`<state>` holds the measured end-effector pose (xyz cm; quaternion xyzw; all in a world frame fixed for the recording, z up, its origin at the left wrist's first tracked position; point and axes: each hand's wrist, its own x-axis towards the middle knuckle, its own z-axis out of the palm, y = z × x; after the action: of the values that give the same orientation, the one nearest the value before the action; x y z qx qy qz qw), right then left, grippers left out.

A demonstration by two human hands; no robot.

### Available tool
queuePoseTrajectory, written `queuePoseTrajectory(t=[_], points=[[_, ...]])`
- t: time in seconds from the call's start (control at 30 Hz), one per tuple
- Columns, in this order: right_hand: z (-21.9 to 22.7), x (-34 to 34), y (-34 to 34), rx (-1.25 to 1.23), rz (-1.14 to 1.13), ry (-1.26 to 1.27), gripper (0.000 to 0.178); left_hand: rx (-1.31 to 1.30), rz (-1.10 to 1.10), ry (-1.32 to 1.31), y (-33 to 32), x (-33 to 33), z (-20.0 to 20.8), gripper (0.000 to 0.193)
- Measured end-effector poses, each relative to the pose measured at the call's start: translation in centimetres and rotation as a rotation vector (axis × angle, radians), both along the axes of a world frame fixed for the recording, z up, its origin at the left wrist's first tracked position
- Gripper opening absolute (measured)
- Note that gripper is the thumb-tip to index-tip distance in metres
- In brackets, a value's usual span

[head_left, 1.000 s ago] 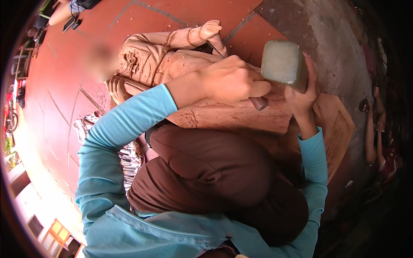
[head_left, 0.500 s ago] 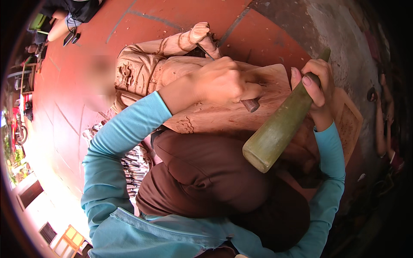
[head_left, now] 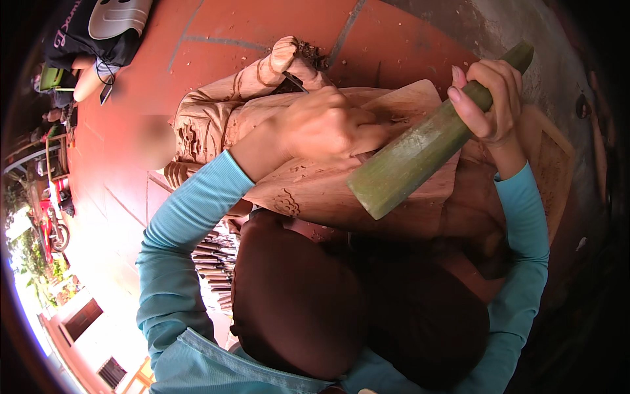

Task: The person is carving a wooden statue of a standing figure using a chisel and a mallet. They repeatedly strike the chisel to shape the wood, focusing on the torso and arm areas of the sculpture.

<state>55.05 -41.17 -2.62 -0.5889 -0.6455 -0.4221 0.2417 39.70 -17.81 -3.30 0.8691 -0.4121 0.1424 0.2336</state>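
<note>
A carved wooden statue (head_left: 298,180) lies on its back across the view, with a folded sleeve, flower carvings and a raised forearm. My left hand (head_left: 331,125) is closed round a chisel (head_left: 295,81) above the statue's middle. The chisel's metal shaft points toward the raised forearm; its tip is hard to make out. Wrapped round the narrow part of a green club-shaped mallet (head_left: 417,154) is my right hand (head_left: 493,98). The mallet's broad end overlaps the chisel's handle end in view; whether they touch I cannot tell.
Many slim tools (head_left: 216,262) lie in a row beside my left leg. Red tiles (head_left: 249,23) with wood chips cover the floor beyond the statue. Another person's leg (head_left: 88,82) shows at the upper left, and a red motorbike (head_left: 56,226) stands farther left.
The mallet's broad end has moved up and left, now in front of the chisel's handle end. My left hand keeps its grip on the chisel. The whole view has shifted slightly.
</note>
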Motion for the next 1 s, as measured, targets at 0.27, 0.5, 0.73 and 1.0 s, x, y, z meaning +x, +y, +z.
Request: queuePoseTrajectory(t=[0.27,0.5,0.73,1.0], points=[[-0.7,1.0,-0.1,-0.008,0.019,0.02,0.05,-0.032,0.059,0.118,-0.8,1.4,-0.4,0.021],[-0.8,0.8,0.6,0.036,0.033,0.026,0.044,0.007,0.156,0.229,-1.3,1.5,0.2,0.015],[-1.3,0.3,-0.5,0.009,0.064,0.231,0.049,-0.234,0.004,0.216,-1.3,-0.6,3.0,0.023],[-1.9,-0.4,-0.2,0.008,0.119,0.322,0.047,-0.124,0.061,0.166,-0.4,-1.4,1.3,0.029]])
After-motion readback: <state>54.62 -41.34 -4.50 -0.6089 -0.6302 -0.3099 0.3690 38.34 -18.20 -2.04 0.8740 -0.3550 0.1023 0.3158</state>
